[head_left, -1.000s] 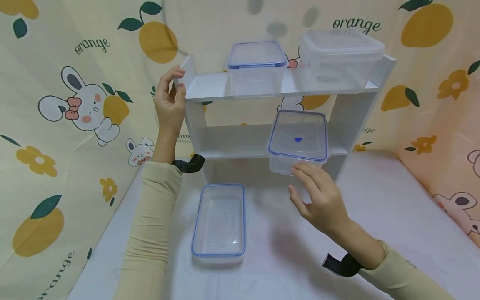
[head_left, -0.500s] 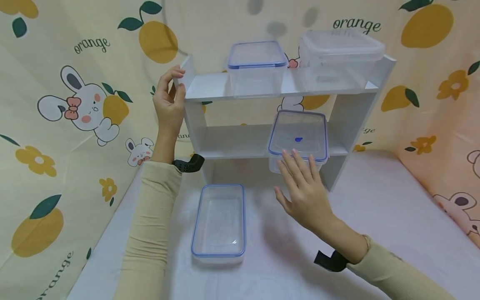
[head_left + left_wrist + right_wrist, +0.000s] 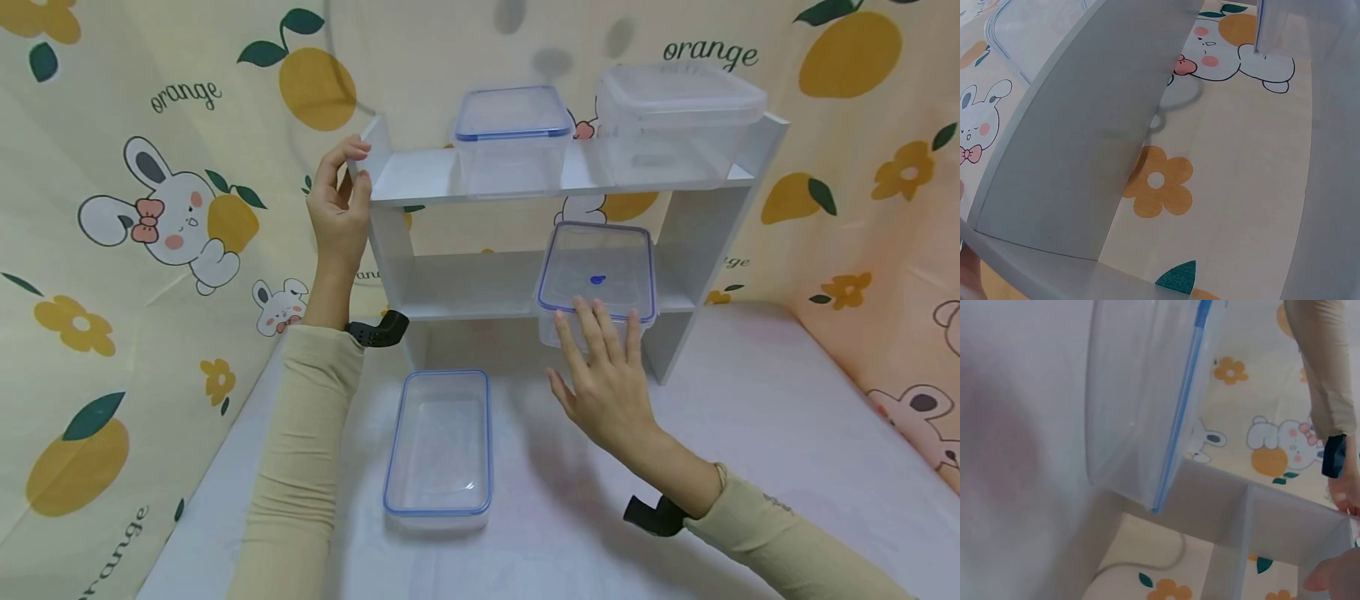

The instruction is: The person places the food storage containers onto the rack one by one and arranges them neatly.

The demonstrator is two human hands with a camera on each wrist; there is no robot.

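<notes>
My left hand grips the upper left side panel of the white shelf, thumb in front and fingers behind its edge. My right hand spreads its straight fingers over the front edge of a clear food container with a blue-rimmed lid. This container lies on the middle board, toward the right, and juts out in front. Whether the fingers press or only touch it, I cannot tell. In the right wrist view, one right fingertip shows at the lower right, and my left hand holds the panel.
On the white table, in front of the shelf, lies another blue-rimmed clear container. The top board carries a blue-lidded container and a larger clear-lidded one. A printed cloth hangs behind and at both sides.
My right hand has straightened and spread its fingers and shifted slightly left and up over the container's front edge. The left hand and all the containers stay in place.
</notes>
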